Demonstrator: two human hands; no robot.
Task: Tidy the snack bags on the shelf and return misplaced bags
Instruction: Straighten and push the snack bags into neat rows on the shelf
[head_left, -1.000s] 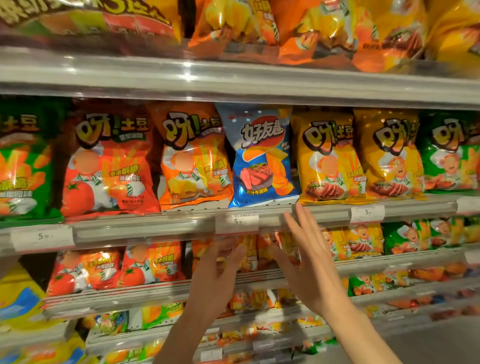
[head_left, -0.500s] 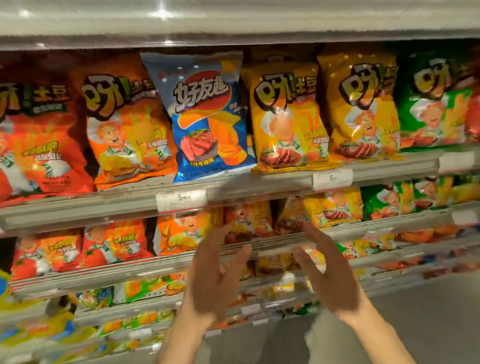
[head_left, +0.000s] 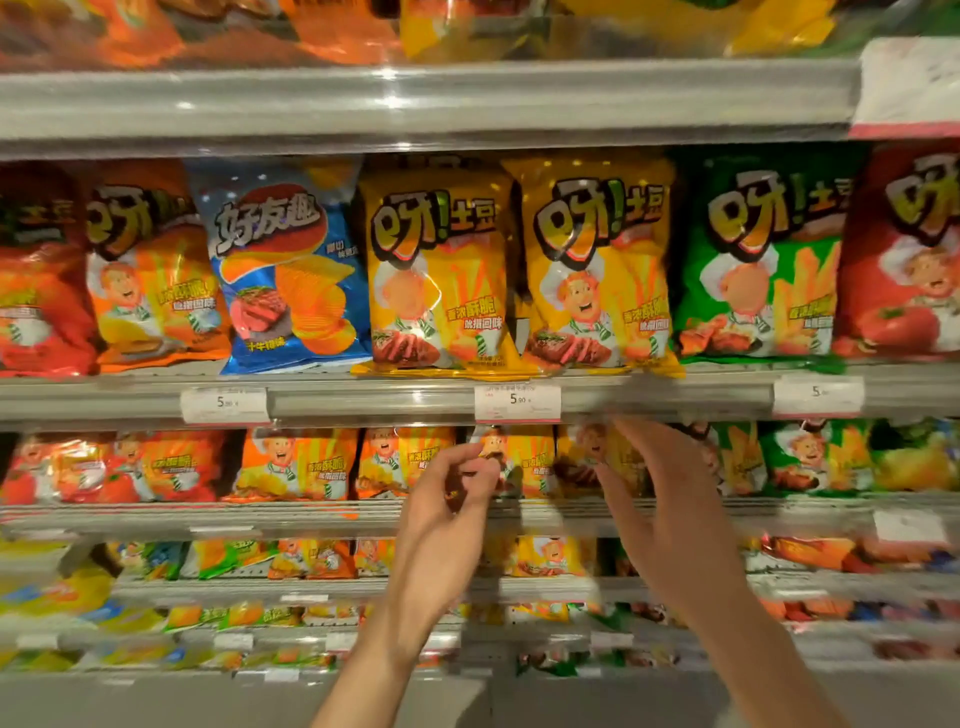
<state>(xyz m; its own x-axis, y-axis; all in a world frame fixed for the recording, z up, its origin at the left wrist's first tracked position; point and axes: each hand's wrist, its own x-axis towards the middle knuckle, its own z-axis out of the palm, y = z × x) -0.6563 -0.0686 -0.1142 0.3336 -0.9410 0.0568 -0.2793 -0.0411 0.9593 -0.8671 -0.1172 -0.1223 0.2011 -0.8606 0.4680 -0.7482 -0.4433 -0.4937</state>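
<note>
You are facing a shop shelf (head_left: 415, 402) stacked in tiers, each rail carrying price tags, with snack bags standing in a row facing out so their fronts can be read. The odd one is the blue bag (head_left: 285, 270) on the upper full row — it sits between an orange bag (head_left: 156, 270) on its left and a yellow bag (head_left: 436, 265) on its right, among flavours of another brand, so it looks like the misplaced one. It stands upright with its long axis vertical, top seal up and tilted a little to the right, printed face toward you. Your hands are below it, raised in front of the next row down: your left hand (head_left: 447, 509) has its fingers curled loosely and holds nothing that I can see, and your right hand (head_left: 670, 499) is spread and relaxed, fingers (head_left: 631, 434) reaching up toward the rail — neither touches the blue bag yet.
</note>
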